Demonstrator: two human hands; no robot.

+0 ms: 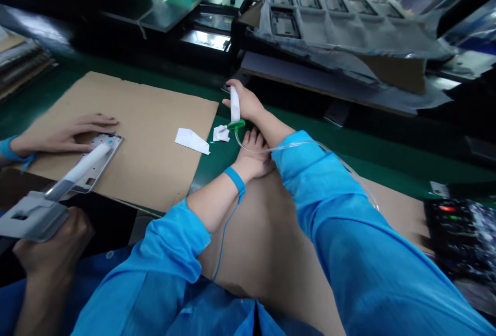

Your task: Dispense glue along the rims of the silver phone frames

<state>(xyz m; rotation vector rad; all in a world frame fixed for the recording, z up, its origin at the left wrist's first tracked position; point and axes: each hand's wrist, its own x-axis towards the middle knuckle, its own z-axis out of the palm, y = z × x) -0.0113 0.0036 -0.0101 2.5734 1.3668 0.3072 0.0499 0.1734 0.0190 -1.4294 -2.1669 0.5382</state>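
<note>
**Surface:** A green-topped bench (211, 168) carries a broad, flat tan cardboard sheet (147, 134), the landmark here. Two crumpled white paper scraps (191, 140) lie just right of its edge.

**Room:** Beyond the sheet stand black trays (163, 10) and a grey formed tray with rectangular pockets (325, 10). A black unit with red and green lights (449, 217) sits well right of the sheet.

**Object:** A white cylindrical syringe barrel (234, 104) with a green flanged collar (236, 125) is right of the sheet. Its long axis runs roughly upright, collar downward. A clear flexible tube (302, 143) curves from the collar along the forearm.

**Right hand:** The person's right hand (245, 101), in a blue sleeve, has its fingers clenched around the barrel.

**Left hand:** The person's left hand (251, 157), lying under the right forearm, has relaxed, released fingers and holds nothing. A blue wrist strap (235, 180) circles the wrist.

**Co-worker:** Left of centre on the sheet, one hand (65, 134) presses a pale metal frame (101, 163). The other hand (50, 238) grips a grey dispensing gun (34, 217).
</note>
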